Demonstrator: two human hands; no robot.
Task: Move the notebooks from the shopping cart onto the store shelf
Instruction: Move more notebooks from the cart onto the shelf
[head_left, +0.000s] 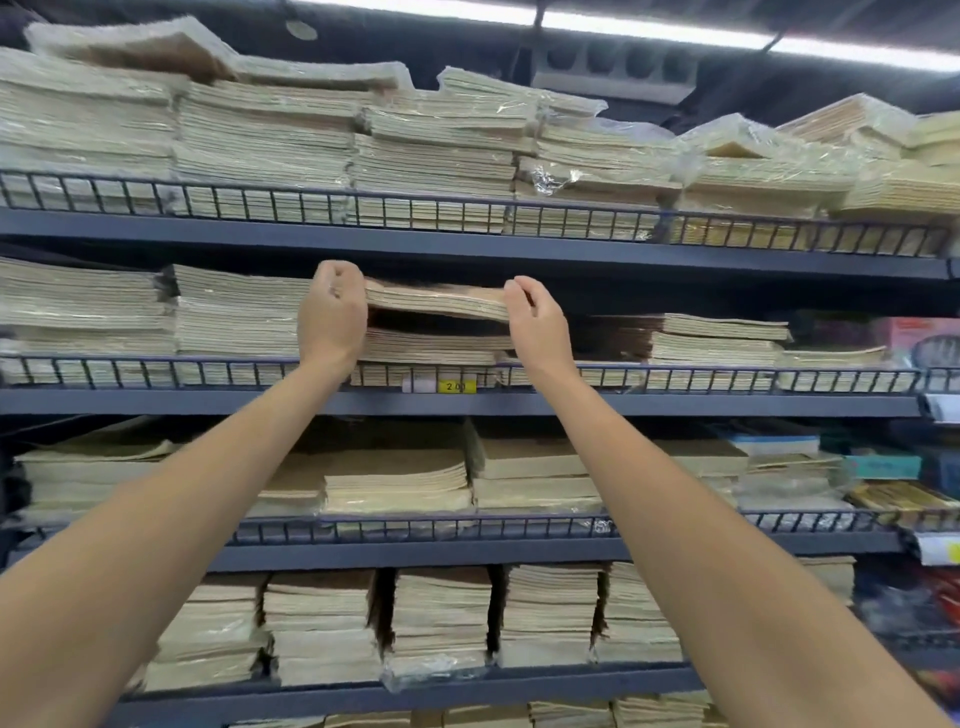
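- Far left of the middle shelf (457, 402): tall stacks of cream notebooks already sit behind the wire rail (156, 370), so that part looks stocked.
- Left hand (332, 312) is clamped on the left end of a thin bundle of notebooks (436, 301), fingers curled over the top edge.
- The bundle is held about level, a bit above the lower pile (431, 345) in that slot, with a dark gap between them, so I'd say it isn't set down yet.
- Right hand (537, 322) pinches the bundle's right end, thumb and fingers closed on it.
- Further right the stacks (717, 338) are shorter.
- The shopping cart isn't in view at all.
- Step in hand, my guess: placing this bundle onto the shelf pile.
- Next move probably needs it pushed back past the rail, lowered flat, then both hands let go.
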